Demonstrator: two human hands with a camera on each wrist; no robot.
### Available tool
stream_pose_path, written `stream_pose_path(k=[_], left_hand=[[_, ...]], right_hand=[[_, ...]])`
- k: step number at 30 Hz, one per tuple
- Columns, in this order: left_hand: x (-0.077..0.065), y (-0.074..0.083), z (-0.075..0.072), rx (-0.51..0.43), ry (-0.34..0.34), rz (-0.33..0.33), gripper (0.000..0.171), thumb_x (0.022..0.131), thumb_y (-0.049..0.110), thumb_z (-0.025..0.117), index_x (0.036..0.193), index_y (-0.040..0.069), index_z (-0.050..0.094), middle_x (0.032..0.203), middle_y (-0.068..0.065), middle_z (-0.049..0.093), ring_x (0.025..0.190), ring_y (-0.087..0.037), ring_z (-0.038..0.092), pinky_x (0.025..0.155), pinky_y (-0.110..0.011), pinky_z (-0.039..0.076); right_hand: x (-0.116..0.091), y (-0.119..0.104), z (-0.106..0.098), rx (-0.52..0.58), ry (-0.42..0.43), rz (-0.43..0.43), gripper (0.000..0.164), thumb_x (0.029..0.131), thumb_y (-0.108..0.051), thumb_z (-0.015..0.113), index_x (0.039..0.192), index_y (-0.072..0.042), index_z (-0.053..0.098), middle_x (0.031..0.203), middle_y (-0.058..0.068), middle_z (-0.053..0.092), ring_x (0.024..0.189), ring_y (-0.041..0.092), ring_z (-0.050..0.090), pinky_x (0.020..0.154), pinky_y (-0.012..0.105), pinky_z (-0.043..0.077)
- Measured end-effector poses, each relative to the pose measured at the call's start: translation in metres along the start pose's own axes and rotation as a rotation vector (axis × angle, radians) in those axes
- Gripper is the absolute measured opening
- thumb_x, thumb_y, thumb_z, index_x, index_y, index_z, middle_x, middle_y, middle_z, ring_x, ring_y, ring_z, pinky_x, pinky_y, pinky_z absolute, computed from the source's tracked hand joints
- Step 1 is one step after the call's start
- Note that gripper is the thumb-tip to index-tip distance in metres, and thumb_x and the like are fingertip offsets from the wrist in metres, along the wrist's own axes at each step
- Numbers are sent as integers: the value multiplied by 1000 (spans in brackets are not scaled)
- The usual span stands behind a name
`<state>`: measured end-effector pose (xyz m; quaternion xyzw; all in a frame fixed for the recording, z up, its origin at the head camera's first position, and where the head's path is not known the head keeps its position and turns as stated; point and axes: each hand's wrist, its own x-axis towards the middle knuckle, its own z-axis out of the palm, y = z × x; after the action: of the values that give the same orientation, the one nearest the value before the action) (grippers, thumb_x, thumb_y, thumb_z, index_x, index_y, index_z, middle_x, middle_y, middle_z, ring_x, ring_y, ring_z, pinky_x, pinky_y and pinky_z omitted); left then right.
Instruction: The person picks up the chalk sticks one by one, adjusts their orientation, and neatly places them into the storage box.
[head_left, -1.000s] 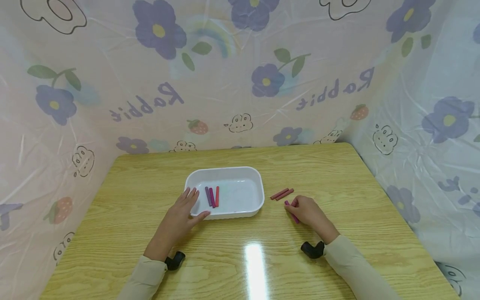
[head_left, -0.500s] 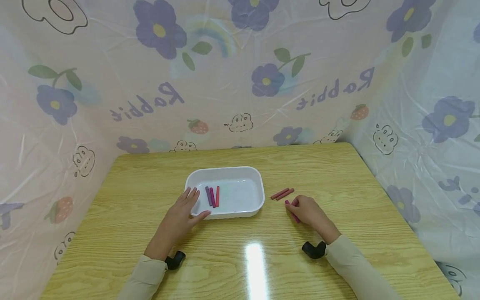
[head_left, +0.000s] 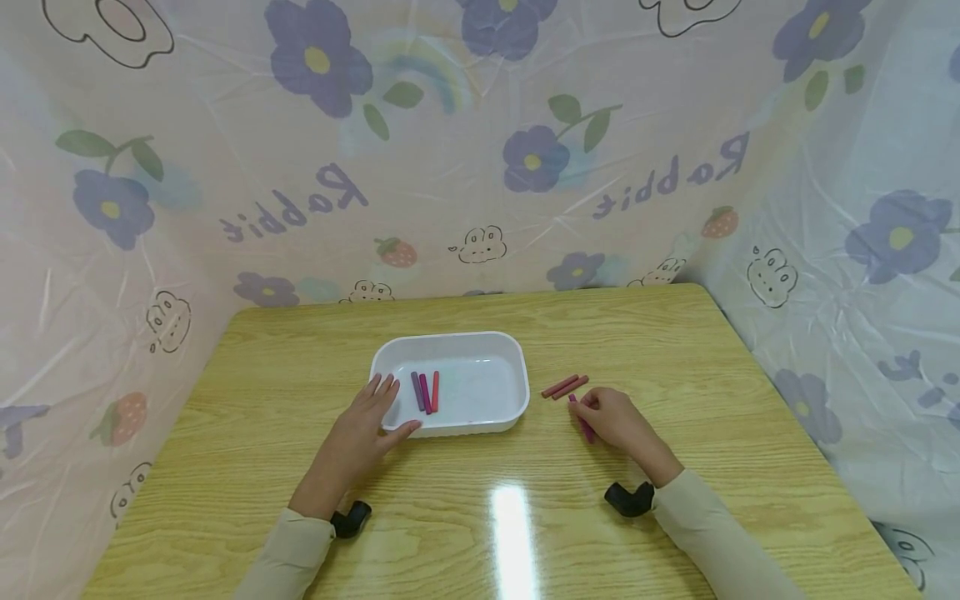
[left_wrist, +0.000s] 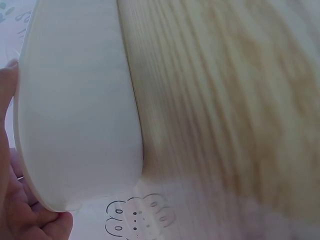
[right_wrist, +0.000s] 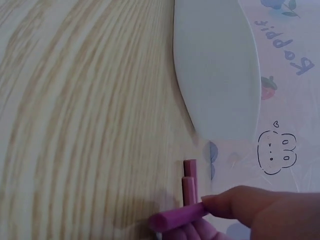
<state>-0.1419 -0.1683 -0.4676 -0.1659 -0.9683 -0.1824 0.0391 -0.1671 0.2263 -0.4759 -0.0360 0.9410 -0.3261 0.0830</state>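
A white plastic tray [head_left: 480,429] sits on the wooden table, and my left hand [head_left: 360,429] holds its near left corner, thumb along the front rim and fingers over the left side. In the left wrist view, fingertips [left_wrist: 60,226] bend round the rim. Three crayons lie in the tray: greyish purple [head_left: 417,391], magenta [head_left: 426,393] and orange-red [head_left: 436,391]. Right of the tray, my right hand [head_left: 611,417] pinches a purple-magenta crayon [right_wrist: 177,216] between thumb and fingers, low over the table. Just beyond it lie two reddish-brown crayons [head_left: 570,387] side by side.
The wooden table [head_left: 420,517] extends around the tray on all sides. A patterned curtain [head_left: 450,183] hangs along its back and both sides. Each wrist carries a black mount [head_left: 628,500].
My right hand has shifted very slightly away from me, and the crayon in its fingers has moved a little with it. My left hand, the tray and the loose crayons stay put.
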Motion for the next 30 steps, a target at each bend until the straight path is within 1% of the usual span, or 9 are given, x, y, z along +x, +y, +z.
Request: stream_pose_path(k=[5, 12, 14, 16, 19, 22, 24, 26, 30], left_hand=[[0, 0, 0, 3, -2, 0, 85, 86, 66, 44, 144, 5, 33, 149, -9, 28, 140, -26, 14, 109, -47, 22], [0, -1, 0, 2, -1, 3, 85, 85, 67, 44, 143, 5, 34, 148, -9, 29, 140, -26, 15, 108, -46, 23], [1, -1, 0, 3, -1, 3, 86, 85, 67, 44, 143, 5, 34, 149, -9, 29, 140, -26, 15, 108, -46, 23], [1, -1, 0, 3, -2, 1, 86, 85, 68, 43, 143, 5, 34, 149, -9, 29, 140, -26, 14, 108, -46, 23], [1, -2, 1, 5, -1, 2, 87, 85, 69, 42, 144, 5, 34, 149, -9, 28, 140, -26, 14, 108, -46, 23], [1, -2, 1, 5, 2, 1, 88, 84, 70, 41, 143, 5, 34, 149, -9, 29, 140, -26, 14, 108, -47, 23], [1, -2, 1, 7, 3, 2, 87, 84, 69, 42, 143, 5, 34, 149, -9, 29, 140, -26, 14, 108, -47, 23], [1, -2, 1, 8, 3, 2, 87, 84, 69, 43, 143, 5, 34, 148, -9, 29, 140, -26, 15, 108, -47, 23], [1, -2, 2, 13, -4, -2, 87, 84, 68, 44, 144, 5, 34, 149, -9, 28, 140, -27, 14, 108, -47, 23]], right_hand=[[3, 2, 1, 44, -9, -3, 29, 94, -31, 54, 78, -8, 61, 58, -1, 51, 51, 14, 44, 48, 27, 37], [4, -2, 0, 163, -16, -23, 28, 95, -30, 53, 81, -7, 61, 59, 0, 49, 50, 14, 44, 47, 27, 40], [4, -3, 0, 188, -17, -26, 28, 95, -29, 53, 81, -6, 61, 63, 2, 52, 53, 16, 45, 48, 27, 40], [5, -4, -1, 217, -16, -31, 30, 96, -30, 52, 80, -6, 62, 74, 3, 60, 63, 16, 50, 52, 27, 43], [6, -6, -1, 334, -52, -26, 34, 97, -30, 50, 83, -2, 63, 101, 7, 65, 83, 19, 55, 61, 29, 49], [6, -11, -2, 499, -109, -8, 41, 98, -33, 48, 92, 5, 61, 119, 10, 61, 94, 22, 55, 67, 32, 54], [6, -14, -3, 597, -144, 7, 46, 98, -35, 47, 99, 9, 59, 122, 13, 60, 94, 28, 56, 69, 36, 55], [7, -16, -4, 665, -154, 18, 49, 97, -37, 47, 102, 11, 59, 120, 16, 60, 93, 34, 57, 71, 36, 55], [10, -19, -5, 749, -165, 7, 52, 96, -38, 49, 108, 13, 57, 117, 21, 60, 102, 42, 55, 74, 35, 55]])
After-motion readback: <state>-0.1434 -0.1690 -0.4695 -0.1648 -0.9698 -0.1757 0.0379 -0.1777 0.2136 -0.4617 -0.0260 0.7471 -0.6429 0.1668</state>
